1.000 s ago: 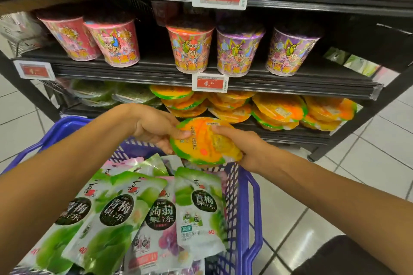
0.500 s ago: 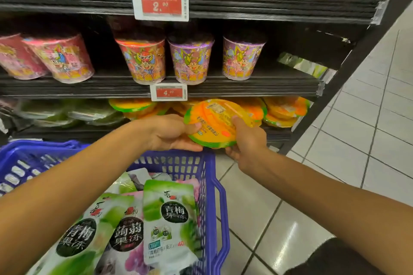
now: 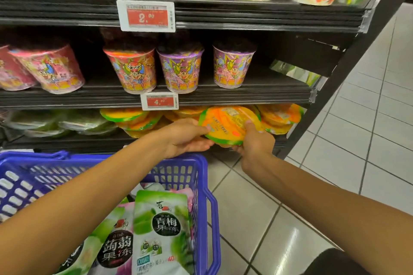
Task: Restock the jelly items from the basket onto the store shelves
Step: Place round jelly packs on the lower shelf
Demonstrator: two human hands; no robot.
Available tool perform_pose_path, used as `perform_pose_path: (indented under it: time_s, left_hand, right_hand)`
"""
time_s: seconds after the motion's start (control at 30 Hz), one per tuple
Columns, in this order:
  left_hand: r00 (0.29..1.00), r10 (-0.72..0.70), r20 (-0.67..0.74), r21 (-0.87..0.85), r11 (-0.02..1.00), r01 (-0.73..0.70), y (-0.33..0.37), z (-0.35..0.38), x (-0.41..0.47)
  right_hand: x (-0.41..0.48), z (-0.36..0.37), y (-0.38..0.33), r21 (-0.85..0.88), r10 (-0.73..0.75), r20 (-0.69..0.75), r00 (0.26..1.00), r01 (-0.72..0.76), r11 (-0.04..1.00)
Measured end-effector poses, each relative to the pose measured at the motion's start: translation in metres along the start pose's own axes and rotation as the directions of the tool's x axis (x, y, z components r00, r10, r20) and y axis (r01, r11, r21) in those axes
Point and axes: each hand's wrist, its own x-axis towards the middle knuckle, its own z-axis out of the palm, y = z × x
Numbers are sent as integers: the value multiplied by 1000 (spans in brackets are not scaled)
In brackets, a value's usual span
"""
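1. Head view: I have both hands clamped on one orange jelly pack (image 3: 228, 123), left hand (image 3: 185, 138) pinching its left edge, right hand (image 3: 254, 140) gripping its lower right rim.
2. The pack sits just below and right of the 4.00 price tag (image 3: 159, 101), tilted face-up toward me.
3. The bottom shelf (image 3: 67, 143) lies beyond it, under the tag; my right hand is nearer the stacked packs (image 3: 281, 116) there.
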Motion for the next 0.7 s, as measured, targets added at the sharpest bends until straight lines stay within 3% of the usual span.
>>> perform_pose_path:
  time_s: [0.17,0.33,0.53,0.63,0.7]
  left_hand:
    - [991,136,6,-106,985,-135,-1,8,6]
    - [963,205,176,-326,935,-139,1,15,15]
    - [929,322,182,-305,917,-258,-12,18,30]
    - [916,336,219,-392,890,-232,-12,17,34]
    - [921,316,228,-352,909,-224,-11,18,36]
  right_hand:
    - [14,3,-4,32,-60,-40,997,61,998]
    - [24,10,-3,-28,-100,-57,993,98,995]
    - [30,15,4,0,-119,-58,991,119,993]
    - [34,16,5,-23,-132,-75,988,131,991]
    - [35,17,7,-47,-144,-81,986,141,989]
